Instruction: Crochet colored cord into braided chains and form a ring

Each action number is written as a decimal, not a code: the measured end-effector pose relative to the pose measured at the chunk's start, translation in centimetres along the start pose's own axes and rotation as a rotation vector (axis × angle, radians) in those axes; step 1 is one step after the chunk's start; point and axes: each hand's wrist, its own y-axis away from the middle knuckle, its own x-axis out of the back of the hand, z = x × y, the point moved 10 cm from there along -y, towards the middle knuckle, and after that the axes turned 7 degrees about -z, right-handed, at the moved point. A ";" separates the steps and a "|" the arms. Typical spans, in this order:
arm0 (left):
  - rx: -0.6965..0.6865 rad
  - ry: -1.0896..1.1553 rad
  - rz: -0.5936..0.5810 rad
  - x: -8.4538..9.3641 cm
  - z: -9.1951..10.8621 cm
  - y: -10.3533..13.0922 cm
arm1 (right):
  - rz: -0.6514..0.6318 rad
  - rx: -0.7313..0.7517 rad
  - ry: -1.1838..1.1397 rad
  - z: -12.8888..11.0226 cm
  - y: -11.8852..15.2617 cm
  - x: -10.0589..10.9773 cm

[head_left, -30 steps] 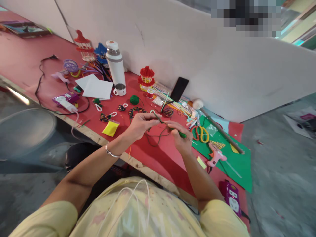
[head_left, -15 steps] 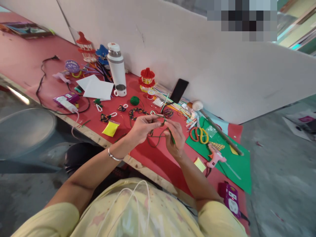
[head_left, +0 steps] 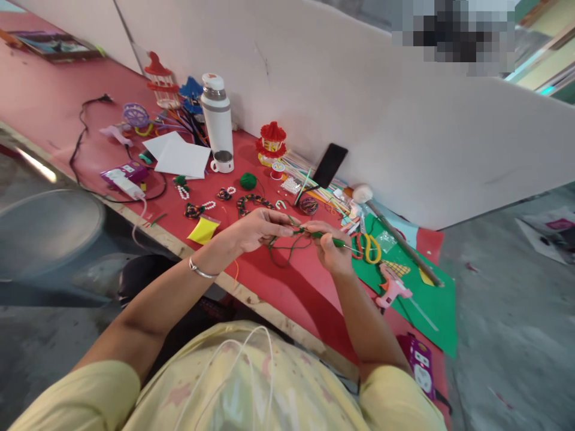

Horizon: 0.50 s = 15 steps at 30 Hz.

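Observation:
My left hand (head_left: 260, 230) pinches a small piece of dark green yarn work (head_left: 298, 231) over the red table. Close on its right, my right hand (head_left: 333, 246) is closed around a green-handled tool (head_left: 329, 238), whose thin metal shaft points right. The tool's other end meets the yarn between my fingertips, where details are too small to tell. A loose loop of dark green yarn (head_left: 287, 263) hangs below my hands. Behind them lie a braided multicolour yarn piece (head_left: 251, 202), a green yarn ball (head_left: 248, 181) and a multicolour yarn ball (head_left: 309, 206).
On the red table (head_left: 269, 281) stand a white flask (head_left: 218, 123) and a red paper lantern (head_left: 272, 140). A black phone (head_left: 331, 165) leans by the wall. Scissors (head_left: 372, 249), a pink glue gun (head_left: 392, 288) and a stick (head_left: 404, 244) lie right. A power strip (head_left: 421, 365) sits near my right arm.
My right hand has turned and moved slightly right, and the green-handled tool now lies sideways across its fingers. My left hand stays nearly in place. The camera view has shifted a little.

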 end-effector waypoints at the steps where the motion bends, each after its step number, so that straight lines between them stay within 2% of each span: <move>1: -0.005 -0.026 0.000 0.1 0.2 0.0 | -0.007 -0.017 0.000 0.2 0.0 0.1; 10: -0.016 -0.087 0.016 -0.2 0.8 0.0 | -0.035 -0.076 -0.061 0.8 -0.1 0.6; 15: -0.014 -0.116 0.015 -0.4 0.9 0.0 | -0.104 -0.091 -0.096 0.8 -0.2 0.4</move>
